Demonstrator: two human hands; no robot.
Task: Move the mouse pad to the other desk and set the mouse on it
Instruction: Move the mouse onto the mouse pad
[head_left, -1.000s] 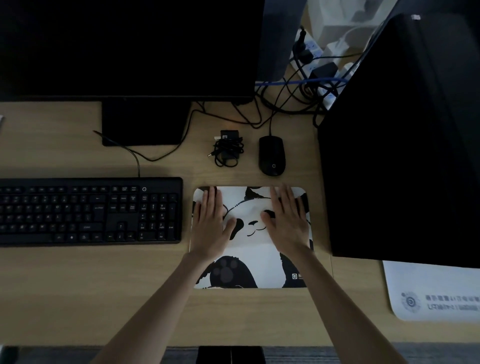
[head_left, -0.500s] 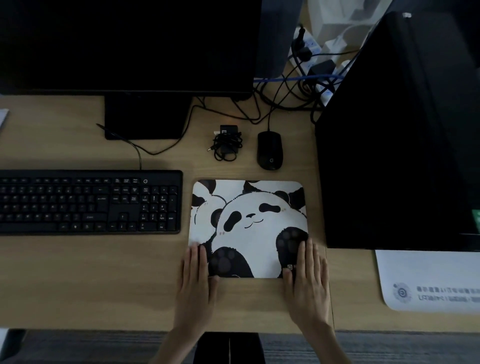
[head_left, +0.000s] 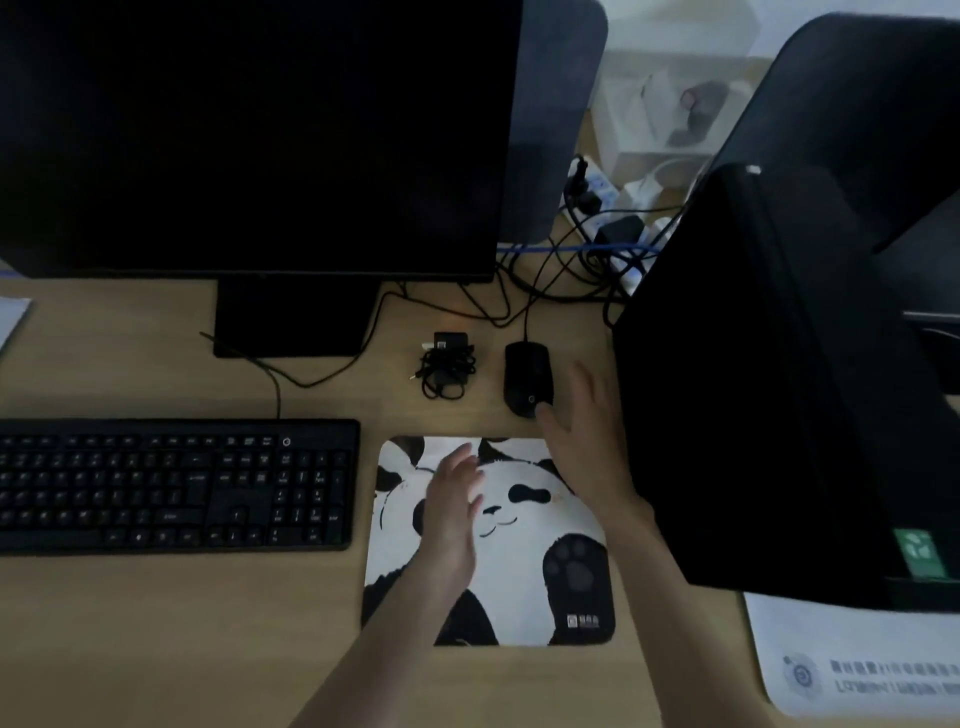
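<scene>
The panda-print mouse pad (head_left: 524, 592) lies flat on the wooden desk, right of the keyboard. A black wired mouse (head_left: 524, 376) sits on the bare desk just beyond the pad's far edge. My right hand (head_left: 584, 441) reaches over the pad's far right corner, fingers spread, thumb tip touching the mouse's near end. My left hand (head_left: 452, 499) hovers over the pad's left half, fingers apart and blurred, holding nothing.
A black keyboard (head_left: 171, 486) lies to the left, a monitor (head_left: 249, 135) stands behind it. A coiled charger cable (head_left: 449, 366) lies left of the mouse. A tall black computer case (head_left: 769, 374) stands close on the right. A white printed sheet (head_left: 852, 660) is at the near right.
Both hands left the pad's near edge and moved forward. The right hand now reaches the mouse; the left is raised over the pad. The pad has stayed in place.
</scene>
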